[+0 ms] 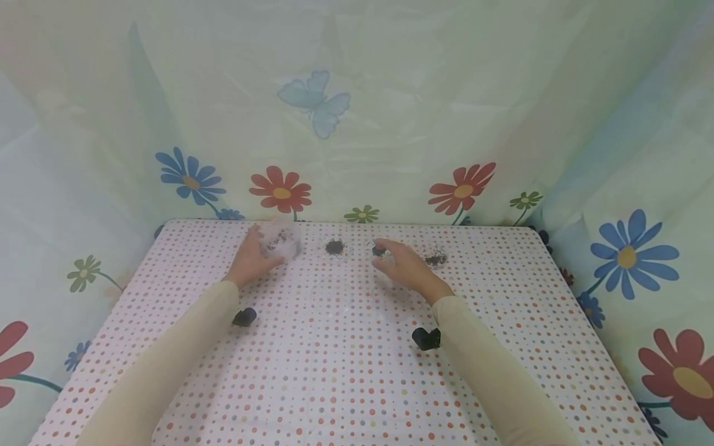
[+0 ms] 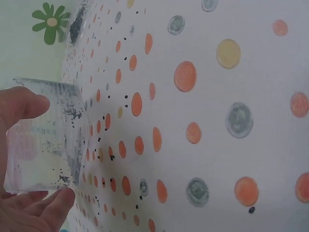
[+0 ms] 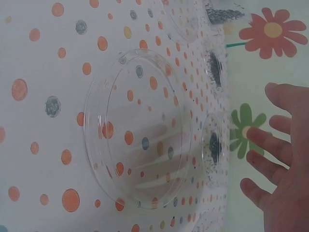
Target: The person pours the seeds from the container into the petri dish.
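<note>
My left hand [image 1: 251, 260] grips a clear plastic container [image 2: 50, 140] between thumb and fingers at the table's far left. Black specks cling to its walls, and its open end or base stands close over the tablecloth. My right hand [image 1: 409, 269] is held with fingers apart and relaxed. In the right wrist view nothing lies between its fingers [image 3: 270, 145]. Nearest to it is a small clear container with black grains [image 1: 378, 251], partly behind its fingertips in the head view. Another clear container of black grains [image 1: 334, 248] stands between the two hands.
A further container with black grains [image 1: 435, 257] stands right of my right hand. A large clear round dish [image 3: 137, 128] lies flat on the dotted tablecloth [image 1: 323, 384], with a second clear dish [image 3: 178, 19] beside it. Stray black grains dot the cloth. A flowered curtain [image 1: 362, 155] hangs behind.
</note>
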A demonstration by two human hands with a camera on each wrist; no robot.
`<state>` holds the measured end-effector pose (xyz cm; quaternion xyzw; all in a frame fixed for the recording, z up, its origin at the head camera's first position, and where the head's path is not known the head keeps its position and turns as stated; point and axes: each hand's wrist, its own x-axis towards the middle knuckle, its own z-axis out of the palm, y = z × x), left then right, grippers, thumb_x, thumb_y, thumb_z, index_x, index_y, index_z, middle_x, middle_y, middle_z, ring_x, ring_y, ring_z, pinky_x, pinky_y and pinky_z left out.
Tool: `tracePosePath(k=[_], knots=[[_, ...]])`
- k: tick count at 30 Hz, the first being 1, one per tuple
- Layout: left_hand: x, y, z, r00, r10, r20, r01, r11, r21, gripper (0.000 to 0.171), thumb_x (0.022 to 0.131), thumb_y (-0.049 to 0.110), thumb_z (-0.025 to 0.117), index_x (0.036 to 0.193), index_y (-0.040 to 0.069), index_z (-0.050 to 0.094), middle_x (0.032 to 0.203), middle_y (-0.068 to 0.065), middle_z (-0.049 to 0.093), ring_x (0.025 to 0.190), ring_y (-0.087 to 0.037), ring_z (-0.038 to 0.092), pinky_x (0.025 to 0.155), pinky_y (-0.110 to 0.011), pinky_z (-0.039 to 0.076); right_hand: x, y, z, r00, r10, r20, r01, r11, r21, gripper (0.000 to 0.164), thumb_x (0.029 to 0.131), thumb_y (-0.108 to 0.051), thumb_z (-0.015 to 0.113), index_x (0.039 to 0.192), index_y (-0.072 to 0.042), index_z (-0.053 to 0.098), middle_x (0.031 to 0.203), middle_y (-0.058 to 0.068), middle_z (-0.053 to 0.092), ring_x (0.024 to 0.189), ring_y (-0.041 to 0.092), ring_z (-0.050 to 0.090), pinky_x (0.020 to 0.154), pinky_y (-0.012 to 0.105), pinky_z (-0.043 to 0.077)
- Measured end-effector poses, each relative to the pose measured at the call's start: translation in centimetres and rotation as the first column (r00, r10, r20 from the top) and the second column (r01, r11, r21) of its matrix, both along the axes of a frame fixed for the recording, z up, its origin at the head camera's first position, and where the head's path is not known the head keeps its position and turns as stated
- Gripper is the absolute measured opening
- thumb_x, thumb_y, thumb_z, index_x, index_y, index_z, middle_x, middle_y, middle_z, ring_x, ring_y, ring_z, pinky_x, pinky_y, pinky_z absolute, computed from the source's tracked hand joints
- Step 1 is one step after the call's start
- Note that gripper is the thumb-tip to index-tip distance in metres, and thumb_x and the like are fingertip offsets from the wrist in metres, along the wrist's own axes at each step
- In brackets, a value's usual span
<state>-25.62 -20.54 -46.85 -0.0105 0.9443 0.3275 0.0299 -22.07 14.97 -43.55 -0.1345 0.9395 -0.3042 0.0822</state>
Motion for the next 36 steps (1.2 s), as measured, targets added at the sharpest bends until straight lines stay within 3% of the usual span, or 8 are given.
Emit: tracePosePath(k=[11,15,24,31,36], knots=[[0.0,-0.5,0.6,0.996,0.001,0.094,0.002,1.0,-0.028,0.105,0.08,0.04,0.065,0.146,0.019,-0.013,0.154,-0.015,0.003,0.14,-0.037,0.011,0.11,-0.057,0.017,0.0,0.2,-0.2,1.0,0.023,0.005,-0.023,1.0,0.0,0.058,0.091,-0.046,0.048,0.141,-0.022,0.033,0.144,0.001,0.039,0.135,0.023,0.034,0.108,0.048,0.031],[0.1,-0.5,1.0,0.998,-0.019,0.057,0.021,0.999,-0.033,0.107,0.077,0.045,0.067,0.147,0.02,-0.011,0.154,-0.013,-0.001,0.14,-0.039,0.012,0.109,-0.059,0.019,0.1,0.2,-0.2,1.0,0.022,-0.006,-0.022,1.0,-0.002,0.057,0.091,-0.043,0.05,0.141,-0.02,0.035,0.144,0.002,0.04,0.134,0.024,0.034,0.108,0.049,0.031],[0.6,0.1,2.3,0.996,-0.051,-0.078,0.048,0.998,-0.04,0.103,0.075,0.05,0.067,0.147,0.02,-0.001,0.154,-0.01,0.005,0.139,-0.035,0.016,0.108,-0.057,0.025,0.2,0.1,0.0,1.0,0.009,-0.014,-0.009,1.0,0.021,0.057,0.09,-0.045,0.05,0.14,-0.022,0.035,0.144,0.0,0.039,0.134,0.023,0.034,0.108,0.048,0.031],[0.8,0.8,3.9,0.99,-0.085,-0.11,0.084,0.996,-0.013,0.101,0.074,0.05,0.068,0.147,0.02,0.005,0.154,-0.008,0.007,0.14,-0.034,0.017,0.107,-0.058,0.025,0.2,0.1,0.0,0.999,0.021,-0.028,-0.02,1.0,0.021,0.057,0.091,-0.045,0.049,0.141,-0.023,0.033,0.145,0.0,0.038,0.135,0.023,0.033,0.109,0.048,0.031],[1.1,1.3,4.7,0.988,-0.105,-0.112,0.106,0.994,0.008,0.095,0.075,0.048,0.069,0.147,0.025,0.01,0.154,-0.002,0.013,0.14,-0.03,0.018,0.107,-0.058,0.026,0.1,0.1,0.0,0.999,0.025,-0.041,-0.024,0.999,0.024,0.057,0.091,-0.046,0.048,0.141,-0.024,0.033,0.144,0.0,0.039,0.134,0.024,0.034,0.108,0.048,0.032]])
